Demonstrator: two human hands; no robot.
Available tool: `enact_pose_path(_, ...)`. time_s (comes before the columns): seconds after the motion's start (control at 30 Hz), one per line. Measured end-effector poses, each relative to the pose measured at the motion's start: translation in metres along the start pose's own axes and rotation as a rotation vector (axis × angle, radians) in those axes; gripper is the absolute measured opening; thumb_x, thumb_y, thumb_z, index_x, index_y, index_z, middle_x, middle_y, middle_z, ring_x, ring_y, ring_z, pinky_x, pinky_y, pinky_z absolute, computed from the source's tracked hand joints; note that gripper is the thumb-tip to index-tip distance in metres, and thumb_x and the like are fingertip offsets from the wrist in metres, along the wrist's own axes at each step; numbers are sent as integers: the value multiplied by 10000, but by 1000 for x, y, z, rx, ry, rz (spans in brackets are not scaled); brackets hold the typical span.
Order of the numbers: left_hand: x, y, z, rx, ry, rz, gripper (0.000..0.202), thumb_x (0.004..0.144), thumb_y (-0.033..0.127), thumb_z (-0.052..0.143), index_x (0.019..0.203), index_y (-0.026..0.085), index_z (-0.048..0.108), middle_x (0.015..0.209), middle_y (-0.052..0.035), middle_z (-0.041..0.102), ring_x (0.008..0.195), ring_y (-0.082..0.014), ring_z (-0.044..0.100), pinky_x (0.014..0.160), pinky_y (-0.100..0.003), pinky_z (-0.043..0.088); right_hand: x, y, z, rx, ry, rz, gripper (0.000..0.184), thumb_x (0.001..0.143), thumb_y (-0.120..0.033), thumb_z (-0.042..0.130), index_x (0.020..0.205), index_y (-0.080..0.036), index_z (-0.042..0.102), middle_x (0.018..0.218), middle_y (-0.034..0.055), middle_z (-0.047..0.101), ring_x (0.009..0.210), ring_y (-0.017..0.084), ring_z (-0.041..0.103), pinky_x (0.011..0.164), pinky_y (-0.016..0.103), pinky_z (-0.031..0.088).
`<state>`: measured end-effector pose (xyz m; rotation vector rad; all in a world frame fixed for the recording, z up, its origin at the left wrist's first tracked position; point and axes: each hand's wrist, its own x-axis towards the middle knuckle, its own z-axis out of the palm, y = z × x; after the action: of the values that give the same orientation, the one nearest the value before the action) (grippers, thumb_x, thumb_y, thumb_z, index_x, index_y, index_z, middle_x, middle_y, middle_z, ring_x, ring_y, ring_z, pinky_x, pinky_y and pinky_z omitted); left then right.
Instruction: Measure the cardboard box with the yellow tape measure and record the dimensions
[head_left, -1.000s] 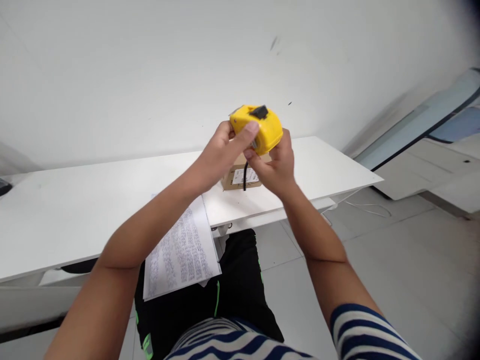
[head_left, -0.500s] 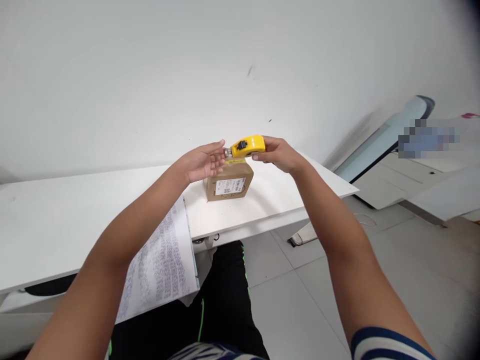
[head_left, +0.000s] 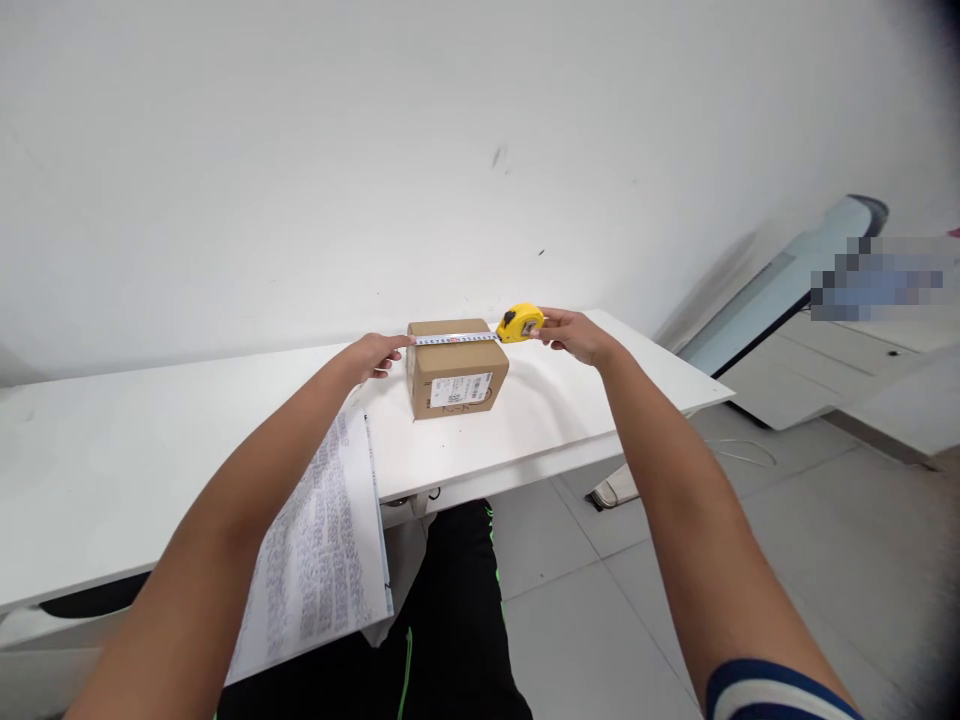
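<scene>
Tape measure (head_left: pixel 520 322), yellow-cased, with white numbered blade (head_left: pixel 469 338)

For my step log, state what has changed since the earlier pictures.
The right hand has brought the tape measure's yellow plastic case down to the right end of the brown cardboard box. The left hand has let go of the case and moved left; the white marked blade now spans the box's top. The box still stands on the white tabletop.

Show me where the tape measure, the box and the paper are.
Tape measure (head_left: pixel 517 325): head view, on its yellow case.
Box (head_left: pixel 459 354): head view, on its top face.
Paper (head_left: pixel 322 548): head view, on the middle of its marked side.
</scene>
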<state>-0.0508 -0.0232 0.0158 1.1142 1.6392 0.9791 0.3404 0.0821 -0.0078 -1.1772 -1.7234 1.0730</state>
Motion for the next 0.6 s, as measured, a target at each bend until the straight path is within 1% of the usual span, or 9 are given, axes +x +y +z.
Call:
enact_pose_path(0.07,4,-1,12,56,-47,-14,379,683,446,926,778,191,662,732,-24,587,608,-135,433,635,-341,377,-1,0,8,-1,-27,-1,667,634,-386,871,1278,-251,765,912,14,708,742,127,500,676,310,385)
enact_pose_path(0.13,5,-2,22,136,-37,-16,425,692,520,903,785,204,635,732,-33,584,630,-159,460,640,-342,354,-4,-2,14,-4,-32,-17,679,648,-395,866,1305,-265,753,901,6,703,738,126,496,676,309,390)
enact_pose_path(0.2,4,-3,28,202,-15,18,462,741,618,834,811,213,621,779,-59,618,676,-191,506,659,-345,361,-8,-3,17,-16,-24,-24,696,654,-402,866,1323,-258,740,883,5,698,738,130,506,676,309,396)
enact_pose_path(0.27,2,-3,31,237,-31,74,472,798,666,757,823,219,606,826,-74,646,694,-203,523,662,-344,365,-11,-4,18,-30,-8,-15,702,645,-402,875,1313,-236,737,861,6,698,738,135,528,673,311,400)
enact_pose_path(0.37,-3,-3,27,287,-61,150,422,872,599,700,745,217,573,797,-71,641,658,-189,508,646,-342,351,-13,-9,16,-20,13,-35,691,613,-400,905,1257,-218,732,900,21,727,766,148,577,693,321,427)
enact_pose_path(0.47,-4,5,16,303,-75,176,386,907,492,691,679,205,572,768,-68,630,645,-177,506,646,-342,356,-20,-21,13,-6,26,-119,636,586,-429,936,1140,-202,722,1065,74,756,876,185,642,786,363,502)
enact_pose_path(0.53,0,17,6,251,-32,187,361,907,456,705,677,200,595,785,-70,636,667,-181,526,666,-348,391,-36,-30,15,-29,59,-177,598,592,-458,938,1071,-204,685,1116,90,755,927,210,671,829,387,534)
enact_pose_path(0.6,9,36,0,157,27,204,366,916,437,703,662,201,585,778,-65,619,691,-184,538,704,-359,434,-64,-39,28,-84,145,-234,566,626,-467,914,1046,-228,620,1072,75,762,899,214,689,797,381,549)
